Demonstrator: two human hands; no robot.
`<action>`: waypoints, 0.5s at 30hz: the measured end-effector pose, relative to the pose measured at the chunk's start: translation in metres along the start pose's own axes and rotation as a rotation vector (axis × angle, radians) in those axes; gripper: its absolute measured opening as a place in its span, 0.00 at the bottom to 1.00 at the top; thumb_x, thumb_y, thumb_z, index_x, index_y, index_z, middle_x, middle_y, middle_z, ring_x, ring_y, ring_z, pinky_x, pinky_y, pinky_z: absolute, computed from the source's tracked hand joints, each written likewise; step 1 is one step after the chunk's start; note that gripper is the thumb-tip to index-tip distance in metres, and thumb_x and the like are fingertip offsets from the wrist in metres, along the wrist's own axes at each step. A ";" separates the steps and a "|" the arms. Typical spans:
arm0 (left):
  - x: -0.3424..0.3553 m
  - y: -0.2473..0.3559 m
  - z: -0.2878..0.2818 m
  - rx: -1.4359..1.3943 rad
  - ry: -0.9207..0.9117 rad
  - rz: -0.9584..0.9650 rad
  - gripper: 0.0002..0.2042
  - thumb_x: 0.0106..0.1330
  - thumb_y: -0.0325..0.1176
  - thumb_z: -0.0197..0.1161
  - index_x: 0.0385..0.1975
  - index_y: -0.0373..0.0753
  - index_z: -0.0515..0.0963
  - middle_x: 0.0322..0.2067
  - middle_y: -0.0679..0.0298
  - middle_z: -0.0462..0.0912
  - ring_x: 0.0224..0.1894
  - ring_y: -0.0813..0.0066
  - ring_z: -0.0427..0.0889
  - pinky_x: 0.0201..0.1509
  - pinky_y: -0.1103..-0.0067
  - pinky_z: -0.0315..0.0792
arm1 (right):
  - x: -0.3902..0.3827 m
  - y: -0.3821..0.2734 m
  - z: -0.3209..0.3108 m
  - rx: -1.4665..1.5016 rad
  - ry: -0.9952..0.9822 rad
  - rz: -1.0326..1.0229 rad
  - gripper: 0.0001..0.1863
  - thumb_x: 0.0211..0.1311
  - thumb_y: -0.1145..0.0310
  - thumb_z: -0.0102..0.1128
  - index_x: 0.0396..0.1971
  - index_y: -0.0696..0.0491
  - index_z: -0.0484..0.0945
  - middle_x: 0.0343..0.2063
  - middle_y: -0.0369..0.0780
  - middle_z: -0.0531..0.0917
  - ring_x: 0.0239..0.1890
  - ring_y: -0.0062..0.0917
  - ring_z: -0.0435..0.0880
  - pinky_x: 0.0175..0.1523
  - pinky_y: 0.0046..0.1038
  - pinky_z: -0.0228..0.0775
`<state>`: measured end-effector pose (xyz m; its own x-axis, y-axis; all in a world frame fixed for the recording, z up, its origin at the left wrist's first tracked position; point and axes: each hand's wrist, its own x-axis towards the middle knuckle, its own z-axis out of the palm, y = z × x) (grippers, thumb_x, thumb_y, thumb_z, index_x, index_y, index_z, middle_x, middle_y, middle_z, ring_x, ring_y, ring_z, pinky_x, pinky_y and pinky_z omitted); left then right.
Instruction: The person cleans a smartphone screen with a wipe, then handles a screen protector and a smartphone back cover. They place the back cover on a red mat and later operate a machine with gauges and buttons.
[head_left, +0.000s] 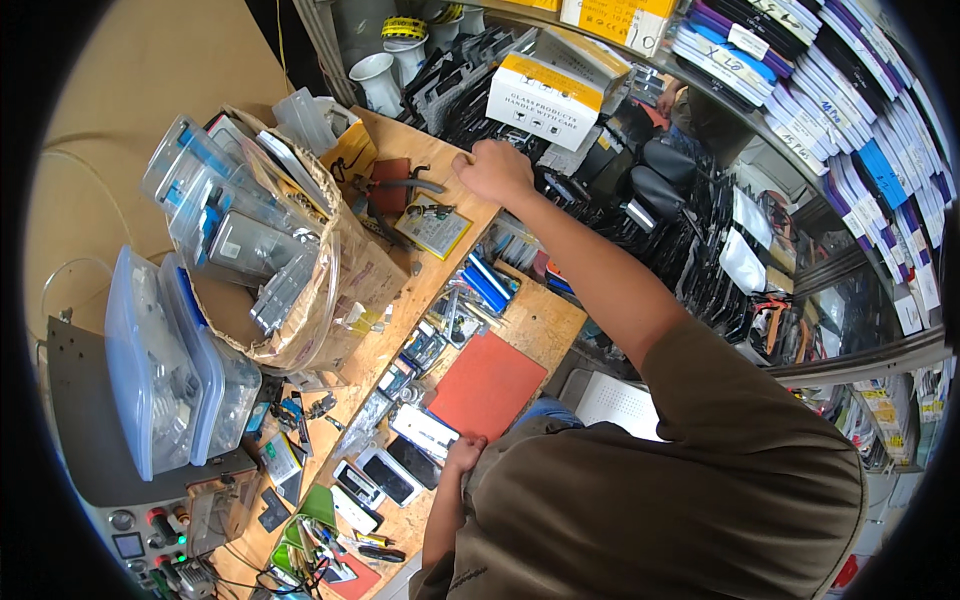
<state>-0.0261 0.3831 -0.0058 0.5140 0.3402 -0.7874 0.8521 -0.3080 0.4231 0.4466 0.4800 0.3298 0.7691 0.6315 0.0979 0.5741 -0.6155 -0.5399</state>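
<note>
My right arm reaches out to the far corner of the wooden table. There my right hand point(495, 172) is closed, its fingers curled down out of sight; anything inside them is hidden. Just left of it lie pliers point(405, 184) with dark handles and a yellow-edged flat part point(434, 228) with small tools on top. Close to my body, my left hand point(464, 455) is curled beside the shirt front, and I cannot make out what it holds. Several phones, among them a white-framed one point(390, 476), lie next to it. A red mat point(488, 384) sits between my hands.
A large paper-wrapped bin point(340, 270) full of clear cases stands on the left, beside lidded plastic boxes point(150, 370). Bench equipment with knobs point(130, 545) is at the lower left. A white-and-yellow carton point(545, 100) and stacked boxes point(850, 120) fill the far side and right.
</note>
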 end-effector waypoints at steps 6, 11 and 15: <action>-0.018 0.007 0.018 -0.010 0.219 -0.062 0.26 0.71 0.62 0.54 0.34 0.47 0.91 0.37 0.48 0.90 0.45 0.47 0.89 0.51 0.58 0.80 | 0.001 0.000 0.000 -0.037 -0.020 0.024 0.28 0.65 0.47 0.55 0.40 0.60 0.88 0.42 0.55 0.89 0.48 0.50 0.88 0.57 0.48 0.80; -0.016 -0.001 0.024 -0.137 0.249 -0.084 0.26 0.72 0.61 0.53 0.28 0.50 0.91 0.30 0.55 0.90 0.40 0.52 0.90 0.46 0.61 0.81 | 0.001 0.000 0.001 -0.037 0.008 0.010 0.27 0.65 0.46 0.56 0.38 0.57 0.88 0.41 0.54 0.89 0.48 0.50 0.89 0.56 0.47 0.80; -0.012 -0.007 0.032 -0.322 0.277 -0.107 0.26 0.75 0.59 0.54 0.27 0.47 0.90 0.27 0.63 0.91 0.33 0.66 0.90 0.41 0.67 0.80 | -0.001 0.000 -0.001 -0.032 0.000 0.014 0.26 0.65 0.46 0.56 0.38 0.56 0.88 0.41 0.54 0.89 0.48 0.50 0.89 0.55 0.48 0.80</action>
<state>-0.0411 0.3528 -0.0136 0.3906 0.5939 -0.7033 0.8668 0.0201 0.4983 0.4457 0.4792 0.3305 0.7774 0.6224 0.0907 0.5719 -0.6395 -0.5138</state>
